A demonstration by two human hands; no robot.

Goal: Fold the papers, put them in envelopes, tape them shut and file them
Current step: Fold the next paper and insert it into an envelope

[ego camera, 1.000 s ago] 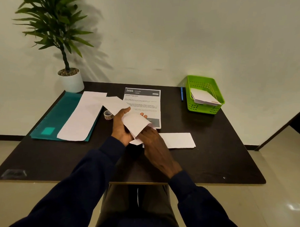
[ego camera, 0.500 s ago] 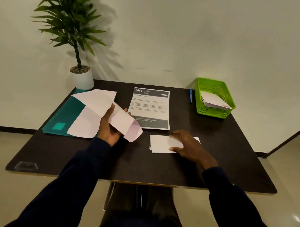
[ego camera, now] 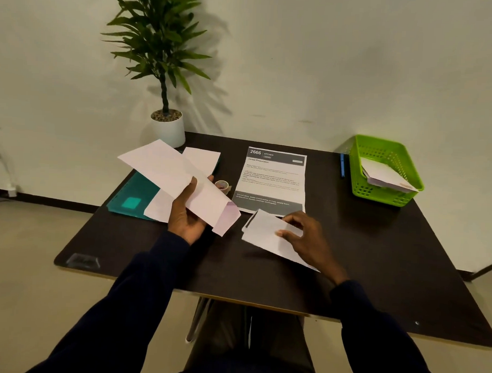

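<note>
The right hand (ego camera: 312, 241), flat on the folded paper (ego camera: 261, 231) a moment ago, now pinches it up in front of the printed sheet (ego camera: 273, 176), while the left hand (ego camera: 186, 220) clamps the open-flapped envelope (ego camera: 170, 169) left of that sheet, so insertion looks next.
</note>
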